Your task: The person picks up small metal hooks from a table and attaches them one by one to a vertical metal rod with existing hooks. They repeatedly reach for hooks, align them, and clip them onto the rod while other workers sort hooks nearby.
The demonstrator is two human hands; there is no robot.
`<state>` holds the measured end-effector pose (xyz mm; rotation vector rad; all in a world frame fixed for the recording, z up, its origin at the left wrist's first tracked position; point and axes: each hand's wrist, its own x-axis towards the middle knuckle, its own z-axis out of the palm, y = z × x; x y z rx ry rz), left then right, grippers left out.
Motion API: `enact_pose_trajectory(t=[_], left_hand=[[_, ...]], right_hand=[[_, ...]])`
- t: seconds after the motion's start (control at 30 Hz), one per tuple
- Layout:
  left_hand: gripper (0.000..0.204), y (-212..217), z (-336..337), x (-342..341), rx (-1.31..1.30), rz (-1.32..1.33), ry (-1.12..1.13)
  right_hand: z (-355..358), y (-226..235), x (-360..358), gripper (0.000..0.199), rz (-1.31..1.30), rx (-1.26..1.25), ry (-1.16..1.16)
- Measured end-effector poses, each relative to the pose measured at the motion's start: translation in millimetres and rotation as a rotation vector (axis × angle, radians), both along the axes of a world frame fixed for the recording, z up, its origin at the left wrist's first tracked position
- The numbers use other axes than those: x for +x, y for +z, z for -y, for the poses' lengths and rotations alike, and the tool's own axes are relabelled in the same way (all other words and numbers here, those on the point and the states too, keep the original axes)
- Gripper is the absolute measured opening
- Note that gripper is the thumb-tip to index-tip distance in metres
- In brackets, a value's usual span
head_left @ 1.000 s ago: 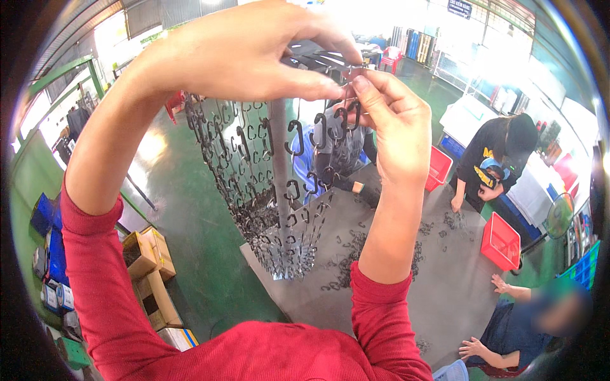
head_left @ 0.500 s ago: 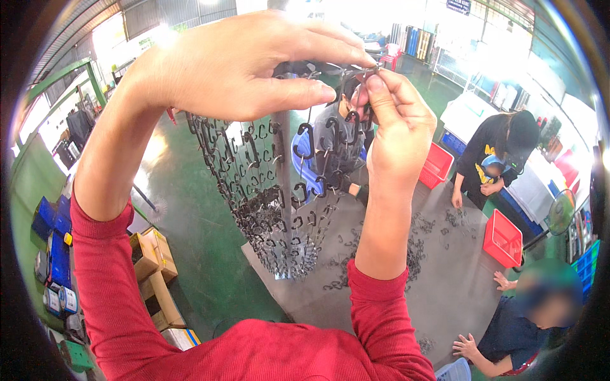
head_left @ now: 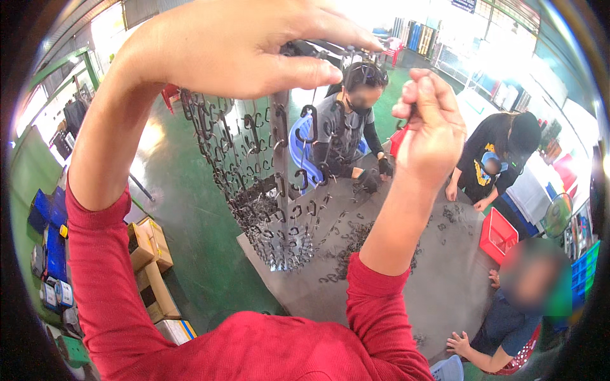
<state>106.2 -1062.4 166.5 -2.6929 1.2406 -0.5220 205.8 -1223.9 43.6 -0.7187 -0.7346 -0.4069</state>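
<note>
My left hand point(head_left: 235, 51) reaches over the top of a hanging rack, fingers stretched out and thumb apart, its fingertips by the rack's dark upper rim. Below it hang many strands of black C-shaped hooks point(head_left: 257, 143) around a grey upright pole point(head_left: 281, 178). Some strands at the top are hidden behind this hand. To the right of the rack, apart from it, my right hand point(head_left: 432, 133) is raised with thumb and fingers pinched together. A small dark spot shows at the pinch; what it holds, if anything, is unclear.
Loose black hooks point(head_left: 359, 238) lie over the grey table point(head_left: 445, 286). A person in grey point(head_left: 330, 130) works across it, another in black point(head_left: 486, 155) stands at right, and a third in dark blue point(head_left: 505, 324) sits lower right. A red basket point(head_left: 499, 235) and cardboard boxes point(head_left: 159, 292) flank me.
My right hand has come away from the rack's top edge and moved right, fingers still pinched. My left hand stays over the rack, slightly higher in view. The person across is more visible.
</note>
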Motion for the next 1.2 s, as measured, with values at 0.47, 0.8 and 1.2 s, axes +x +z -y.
enact_pose_trajectory(t=[0.47,0.8,1.2], left_hand=[[0.048,-1.3,16.2,-24.5,-0.11,0.021,0.326],[0.047,18.5,15.2,-29.9,-0.223,-0.254,0.222],[0.047,-5.5,2.1,-10.3,-0.057,0.05,0.114]], right_hand=[[40.7,-34.9,36.8,0.03,0.024,-1.072,-1.022],[-26.0,19.3,-3.5,0.019,0.062,-0.466,0.088],[-28.8,12.0,-9.5,0.013,0.035,-0.33,0.065]])
